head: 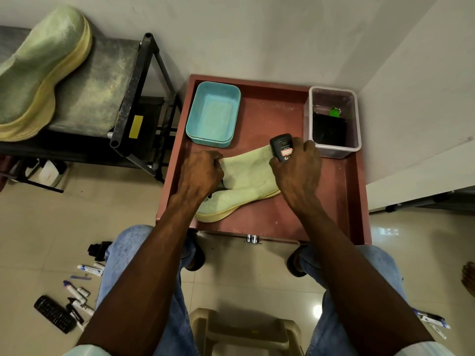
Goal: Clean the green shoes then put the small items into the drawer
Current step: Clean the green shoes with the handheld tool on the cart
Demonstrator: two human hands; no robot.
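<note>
A light green knit shoe [244, 181] with a yellowish sole lies on its side on the reddish-brown table top [334, 191]. My left hand [200, 173] grips the shoe at its ankle opening. My right hand [298, 173] holds a small black shoe brush [281, 147] with a red-and-white label against the shoe's toe end. The second green shoe [38, 70] rests on a dark metal rack at the upper left. A metal drawer knob [252, 238] shows under the table's front edge.
A teal tray [213, 114] and a clear box [332, 119] holding a black wallet and a green key tag stand at the table's back. Markers, tubes and a black remote [55, 314] lie on the floor at lower left; more pens [431, 319] at lower right. A beige stool [244, 332] is under me.
</note>
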